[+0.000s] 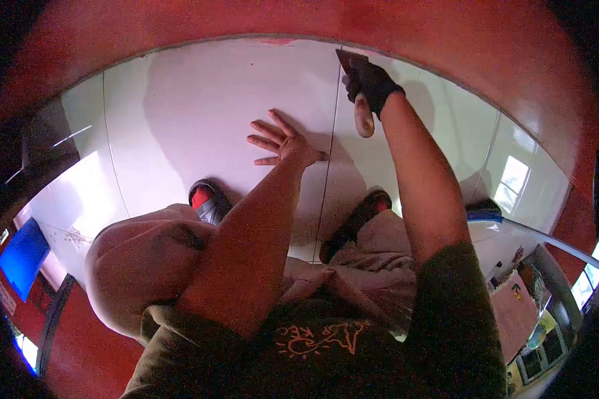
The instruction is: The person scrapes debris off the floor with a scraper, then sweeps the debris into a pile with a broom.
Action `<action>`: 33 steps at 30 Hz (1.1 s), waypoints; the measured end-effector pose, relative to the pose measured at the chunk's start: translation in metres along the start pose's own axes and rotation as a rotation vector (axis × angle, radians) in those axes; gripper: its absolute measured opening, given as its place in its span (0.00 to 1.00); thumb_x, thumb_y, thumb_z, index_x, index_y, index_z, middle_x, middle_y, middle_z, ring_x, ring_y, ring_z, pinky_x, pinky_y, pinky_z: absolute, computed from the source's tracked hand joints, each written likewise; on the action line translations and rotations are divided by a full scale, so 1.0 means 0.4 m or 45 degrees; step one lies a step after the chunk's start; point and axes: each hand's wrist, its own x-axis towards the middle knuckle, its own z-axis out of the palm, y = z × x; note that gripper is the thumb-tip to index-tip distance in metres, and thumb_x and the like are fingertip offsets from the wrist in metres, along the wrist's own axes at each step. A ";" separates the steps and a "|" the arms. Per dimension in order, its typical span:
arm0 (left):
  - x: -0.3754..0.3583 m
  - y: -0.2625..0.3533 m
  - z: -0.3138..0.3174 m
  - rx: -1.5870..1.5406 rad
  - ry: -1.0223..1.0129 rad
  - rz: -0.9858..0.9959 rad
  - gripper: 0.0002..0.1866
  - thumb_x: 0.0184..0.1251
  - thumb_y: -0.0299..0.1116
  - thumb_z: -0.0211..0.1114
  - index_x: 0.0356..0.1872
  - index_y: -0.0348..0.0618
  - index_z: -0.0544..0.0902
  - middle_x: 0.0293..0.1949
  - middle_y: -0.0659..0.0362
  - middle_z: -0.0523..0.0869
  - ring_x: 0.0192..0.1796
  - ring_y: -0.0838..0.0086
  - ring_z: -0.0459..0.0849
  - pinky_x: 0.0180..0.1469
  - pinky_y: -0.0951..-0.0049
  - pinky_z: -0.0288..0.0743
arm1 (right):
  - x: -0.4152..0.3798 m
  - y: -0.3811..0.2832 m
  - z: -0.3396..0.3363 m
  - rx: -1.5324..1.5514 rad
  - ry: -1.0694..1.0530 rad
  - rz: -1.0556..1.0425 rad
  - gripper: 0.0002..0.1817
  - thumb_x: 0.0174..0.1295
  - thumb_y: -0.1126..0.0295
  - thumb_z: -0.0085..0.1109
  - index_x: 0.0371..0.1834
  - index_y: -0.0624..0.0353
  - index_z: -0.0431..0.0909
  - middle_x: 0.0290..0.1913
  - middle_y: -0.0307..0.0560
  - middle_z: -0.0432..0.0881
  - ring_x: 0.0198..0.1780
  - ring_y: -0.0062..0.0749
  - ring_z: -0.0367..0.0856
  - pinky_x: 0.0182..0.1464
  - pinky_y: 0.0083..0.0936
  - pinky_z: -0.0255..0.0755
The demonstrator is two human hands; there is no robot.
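Observation:
My bare left hand [283,143] lies on the white tiled floor [213,100] with its fingers spread, close to a dark joint between tiles. My right hand [373,83], in a black glove, is closed round a scraper [364,118]. Its rounded handle end sticks out below the glove, and the dark blade [343,60] points up and left, near the foot of the red wall [299,18]. Whether the blade touches the floor, I cannot tell. Reddish marks [276,42] show along the floor's edge to the left of the blade.
My shoes [209,201] stand on the tiles below my hands. At the right lies a blue-headed tool [484,216] with a long pale pole. Various items, a pinkish cloth or sheet [514,316] among them, are at the lower right. A blue panel [24,259] is at the far left.

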 end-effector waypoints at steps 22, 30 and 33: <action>0.020 -0.006 0.032 -0.028 0.108 0.040 0.78 0.11 0.54 0.75 0.55 0.48 0.16 0.55 0.37 0.16 0.58 0.41 0.16 0.46 0.28 0.32 | 0.002 -0.029 -0.016 0.440 0.010 0.169 0.13 0.55 0.57 0.44 0.29 0.54 0.67 0.16 0.39 0.67 0.13 0.23 0.62 0.16 0.20 0.60; -0.003 -0.004 -0.002 -0.063 -0.023 0.039 0.77 0.13 0.51 0.76 0.54 0.49 0.16 0.56 0.39 0.15 0.58 0.44 0.14 0.48 0.29 0.30 | -0.028 -0.028 -0.027 0.276 0.021 0.229 0.15 0.59 0.56 0.37 0.30 0.56 0.65 0.16 0.42 0.68 0.13 0.25 0.63 0.14 0.20 0.60; -0.010 0.006 -0.008 -0.034 -0.012 -0.013 0.77 0.13 0.49 0.77 0.54 0.50 0.16 0.56 0.40 0.14 0.58 0.44 0.14 0.48 0.29 0.31 | -0.047 -0.046 -0.037 0.367 0.020 0.185 0.17 0.60 0.54 0.34 0.32 0.56 0.65 0.17 0.43 0.69 0.14 0.25 0.64 0.15 0.21 0.61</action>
